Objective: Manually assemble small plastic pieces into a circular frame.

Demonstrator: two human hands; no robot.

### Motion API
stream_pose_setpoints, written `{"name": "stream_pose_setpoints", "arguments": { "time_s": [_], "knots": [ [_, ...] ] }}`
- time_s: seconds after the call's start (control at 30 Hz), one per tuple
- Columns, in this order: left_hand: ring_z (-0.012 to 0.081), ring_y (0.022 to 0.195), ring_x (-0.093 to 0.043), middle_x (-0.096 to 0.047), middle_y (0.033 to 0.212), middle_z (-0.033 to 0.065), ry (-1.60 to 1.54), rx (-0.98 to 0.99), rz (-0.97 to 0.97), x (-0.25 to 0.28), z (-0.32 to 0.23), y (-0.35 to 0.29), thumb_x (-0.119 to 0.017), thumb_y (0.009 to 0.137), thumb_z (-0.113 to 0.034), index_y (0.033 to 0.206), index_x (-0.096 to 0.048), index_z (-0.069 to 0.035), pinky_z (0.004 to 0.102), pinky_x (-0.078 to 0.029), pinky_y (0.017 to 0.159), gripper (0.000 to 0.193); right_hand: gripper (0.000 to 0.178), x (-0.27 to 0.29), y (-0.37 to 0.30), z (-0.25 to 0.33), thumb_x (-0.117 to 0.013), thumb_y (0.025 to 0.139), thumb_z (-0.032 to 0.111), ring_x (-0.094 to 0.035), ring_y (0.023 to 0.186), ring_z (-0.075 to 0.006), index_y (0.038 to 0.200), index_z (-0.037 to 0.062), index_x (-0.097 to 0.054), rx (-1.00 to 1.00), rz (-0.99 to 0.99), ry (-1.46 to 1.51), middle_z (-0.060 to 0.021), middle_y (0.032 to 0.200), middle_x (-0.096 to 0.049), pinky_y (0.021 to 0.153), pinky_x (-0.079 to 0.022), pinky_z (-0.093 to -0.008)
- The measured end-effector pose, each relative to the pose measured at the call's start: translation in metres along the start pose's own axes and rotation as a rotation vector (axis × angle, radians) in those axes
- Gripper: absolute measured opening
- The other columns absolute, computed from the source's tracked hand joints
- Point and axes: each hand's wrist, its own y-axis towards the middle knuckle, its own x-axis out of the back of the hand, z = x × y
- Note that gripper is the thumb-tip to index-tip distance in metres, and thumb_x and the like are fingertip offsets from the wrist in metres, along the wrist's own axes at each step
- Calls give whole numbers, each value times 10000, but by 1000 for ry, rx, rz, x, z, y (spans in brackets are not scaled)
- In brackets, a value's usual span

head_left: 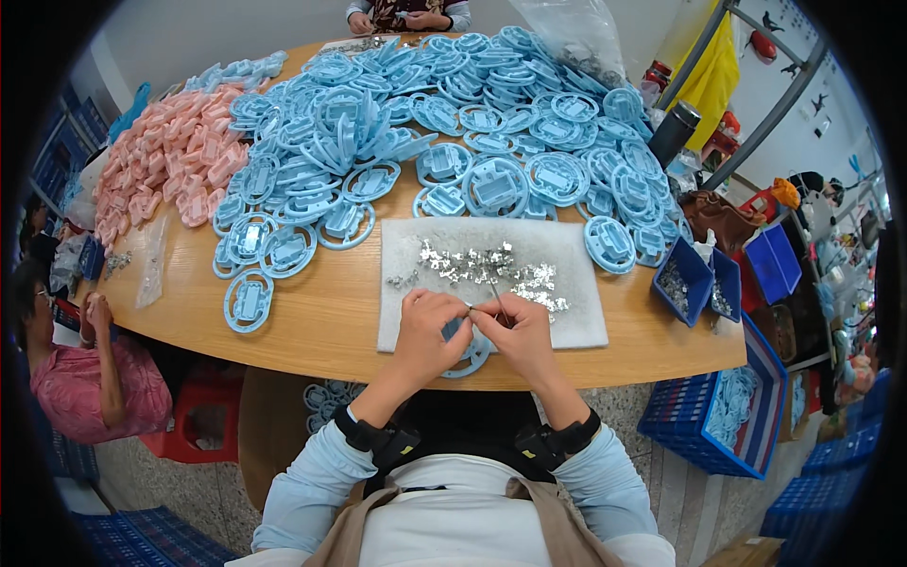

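Observation:
At the front of a white foam pad, my two hands meet with their fingertips close together. My left hand is closed in a pinch; what is between its fingertips is too small to make out. Closed round a thin metal tool, which looks like tweezers, my right hand almost touches the left. Below them a light blue round plastic part lies at the table edge, partly hidden by my hands. Small shiny metal pieces are scattered on the pad just beyond my fingers.
A big heap of light blue plastic parts covers the table's far side, beside a pink heap. Blue bins with small metal pieces stand at the right edge. One person sits at left; another's hands show across the table.

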Motion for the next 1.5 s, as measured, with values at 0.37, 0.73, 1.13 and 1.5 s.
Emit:
{"name": "stream_pose_setpoints", "arguments": {
  "time_s": [0.37,0.73,1.13,1.5],
  "knots": [
    [307,1068,-501,-548,1154,133,147,-46,36,28,5,-12,-810,596,-307,1083,-589,-25,414,-359,916,605,115,-1,9,-16,-681,750,66,-495,553,-115,835,7,-631,172,190,-185,-58,762,-576,494,-389,-254],
    [297,1011,-512,-571,1035,123,125,-58,105,24,18,-19,-823,554,-370,1027,-601,-26,402,-367,891,626,134,-3,22,-3,-655,723,60,-588,702,-264,852,25,-645,359,323,-357,-82,840,-571,615,-475,-339],
    [308,1043,-489,-543,1078,135,73,-10,101,21,16,-22,-834,551,-303,1066,-579,-18,410,-374,915,641,87,-16,11,-4,-646,707,75,-624,740,-247,782,58,-605,485,253,-812,-83,875,-542,569,-519,-346],
    [362,1136,-449,-473,1227,174,94,5,6,18,7,-22,-836,540,-273,1084,-556,-49,430,-357,966,652,383,-16,-2,-5,-673,711,272,-643,840,-301,1048,90,-675,6,3,-481,-140,1017,-638,714,-508,-366]
  ]
}}
